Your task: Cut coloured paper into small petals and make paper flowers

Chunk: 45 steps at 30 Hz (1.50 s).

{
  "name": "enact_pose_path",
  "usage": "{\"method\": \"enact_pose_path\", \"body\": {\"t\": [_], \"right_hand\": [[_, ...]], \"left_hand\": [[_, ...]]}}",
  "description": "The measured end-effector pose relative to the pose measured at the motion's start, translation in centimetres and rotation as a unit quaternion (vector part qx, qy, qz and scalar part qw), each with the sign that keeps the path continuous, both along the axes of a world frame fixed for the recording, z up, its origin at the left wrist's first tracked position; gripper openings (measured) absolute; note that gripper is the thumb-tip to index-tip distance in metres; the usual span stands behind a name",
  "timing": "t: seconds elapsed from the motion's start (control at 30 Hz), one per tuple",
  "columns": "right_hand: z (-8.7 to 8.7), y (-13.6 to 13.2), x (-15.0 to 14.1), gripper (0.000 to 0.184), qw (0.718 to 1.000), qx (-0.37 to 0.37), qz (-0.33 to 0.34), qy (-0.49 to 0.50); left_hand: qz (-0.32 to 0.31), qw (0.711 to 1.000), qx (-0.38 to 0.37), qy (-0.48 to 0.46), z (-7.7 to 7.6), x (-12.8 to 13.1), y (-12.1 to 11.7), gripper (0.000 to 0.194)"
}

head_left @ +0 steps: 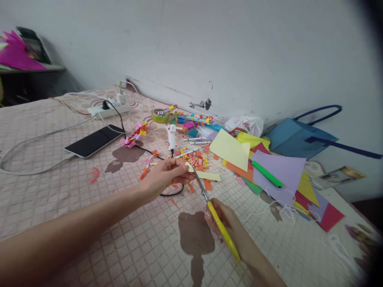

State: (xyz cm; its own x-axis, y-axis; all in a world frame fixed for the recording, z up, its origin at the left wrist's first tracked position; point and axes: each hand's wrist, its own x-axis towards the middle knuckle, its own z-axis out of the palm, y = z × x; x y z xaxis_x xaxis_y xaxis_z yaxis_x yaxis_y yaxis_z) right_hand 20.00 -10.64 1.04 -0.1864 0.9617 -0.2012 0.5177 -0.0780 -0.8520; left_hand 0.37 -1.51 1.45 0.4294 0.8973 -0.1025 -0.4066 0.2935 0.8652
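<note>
Between the thumb and fingers of my left hand (166, 175) is a small pale yellow paper strip (208, 175), one end pinched and the other sticking out to the right. My right hand (224, 219) is wrapped round the yellow handle of a pair of scissors (220, 224). The scissor blades point up and left, their tips touching or right beside the paper near my left fingertips. Whether the blades are parted is hard to make out. Just behind my hands lies a pile of tiny coloured paper bits (196, 159), and a white glue gun (171, 137) stands beyond it.
Coloured paper sheets (275, 169) with a green marker (266, 173) lie to the right, near a blue bag (299, 137). A phone (94, 141) charges at left from a power strip (109, 109). Green tape (160, 115) and paper-flower sticks sit toward the wall.
</note>
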Motion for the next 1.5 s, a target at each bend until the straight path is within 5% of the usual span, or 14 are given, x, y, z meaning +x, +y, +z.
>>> {"method": "enact_pose_path", "body": {"t": [1.5], "right_hand": [[0.12,0.04,0.03,0.028,0.998,0.021,-0.009,-0.054]], "left_hand": [[0.006,1.0,-0.001,0.03,0.42,-0.3,0.28,0.017]]}}
